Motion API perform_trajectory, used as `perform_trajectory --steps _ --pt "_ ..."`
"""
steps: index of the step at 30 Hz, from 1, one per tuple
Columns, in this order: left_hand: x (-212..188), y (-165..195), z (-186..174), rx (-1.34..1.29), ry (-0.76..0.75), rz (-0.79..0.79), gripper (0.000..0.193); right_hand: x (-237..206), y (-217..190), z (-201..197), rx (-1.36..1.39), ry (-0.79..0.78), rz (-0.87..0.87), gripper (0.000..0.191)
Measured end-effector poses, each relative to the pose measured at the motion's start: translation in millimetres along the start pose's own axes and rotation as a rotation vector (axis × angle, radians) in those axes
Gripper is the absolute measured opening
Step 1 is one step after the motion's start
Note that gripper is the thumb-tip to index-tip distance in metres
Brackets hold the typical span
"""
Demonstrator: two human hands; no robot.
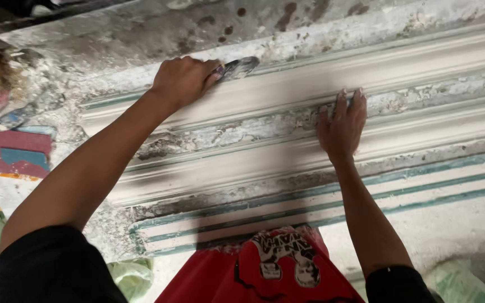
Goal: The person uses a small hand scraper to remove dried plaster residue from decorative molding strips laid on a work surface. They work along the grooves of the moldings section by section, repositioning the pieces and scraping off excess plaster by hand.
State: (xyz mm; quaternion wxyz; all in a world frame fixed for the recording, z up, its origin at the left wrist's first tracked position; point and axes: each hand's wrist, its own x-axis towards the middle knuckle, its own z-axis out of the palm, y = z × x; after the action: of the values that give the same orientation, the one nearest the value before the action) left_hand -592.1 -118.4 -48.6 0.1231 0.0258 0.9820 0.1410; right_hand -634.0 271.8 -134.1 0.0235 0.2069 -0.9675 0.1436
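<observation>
Gripping hand: the left hand (182, 80) is closed in a fist around the handle of a putty knife (237, 68), arm stretched up from the lower left.
Tool: the putty knife has a grey, plaster-coated blade; it lies flat against the top edge of the plaster cornice moulding (310, 90), just right of the fist.
Moulding: a long white profile of ridges and grooves running left to right, rough and flaking in its middle groove, with teal stripes (422, 174) along its lower bands.
Steadying hand: the right hand (342, 126) is open, fingers straight and together, palm pressed flat on the moulding's middle ridge; it holds nothing.
Below: red printed clothing (265, 272) between the two arms.
</observation>
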Motion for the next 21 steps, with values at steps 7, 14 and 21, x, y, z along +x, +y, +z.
perform_trajectory --steps 7,14,21 --pt "26 32 2 0.160 -0.046 0.118 0.027 -4 -3 -4 0.040 -0.024 -0.001 0.059" --pt "-4 4 -19 0.235 -0.084 -0.024 0.035 -1 -4 5 0.023 -0.148 0.082 0.070" --pt "28 63 -59 0.348 -0.168 -0.114 0.033 -1 39 13 0.165 -0.091 -0.128 0.067"
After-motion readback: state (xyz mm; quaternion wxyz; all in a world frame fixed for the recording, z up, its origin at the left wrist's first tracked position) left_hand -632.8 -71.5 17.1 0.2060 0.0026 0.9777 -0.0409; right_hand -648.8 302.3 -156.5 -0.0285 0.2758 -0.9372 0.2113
